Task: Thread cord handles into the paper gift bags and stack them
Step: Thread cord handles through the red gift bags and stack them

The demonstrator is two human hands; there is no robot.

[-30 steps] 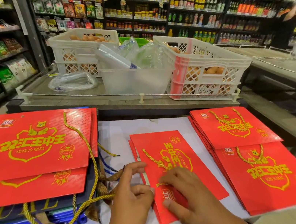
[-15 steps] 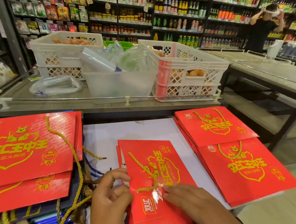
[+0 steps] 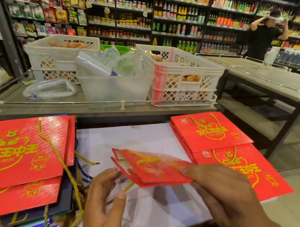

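A small flat red gift bag with a gold cord handle hangs tilted and blurred just above the white table. My right hand grips its lower right edge, thumb on top. My left hand is beside the bag's left corner with its fingers spread, holding nothing. To the right lies a stack of small red bags with handles. A pile of large red bags with gold cords hanging over them lies at the left.
Behind the table a steel counter carries white egg crates, a clear tub of plastic bags and a roll of bags. Stocked shelves line the back. A person stands at the far right. A lower steel table stands to the right.
The small bag lay flat under both hands; now my right hand has lifted it and swung it toward the right stack. My left hand has come off it.
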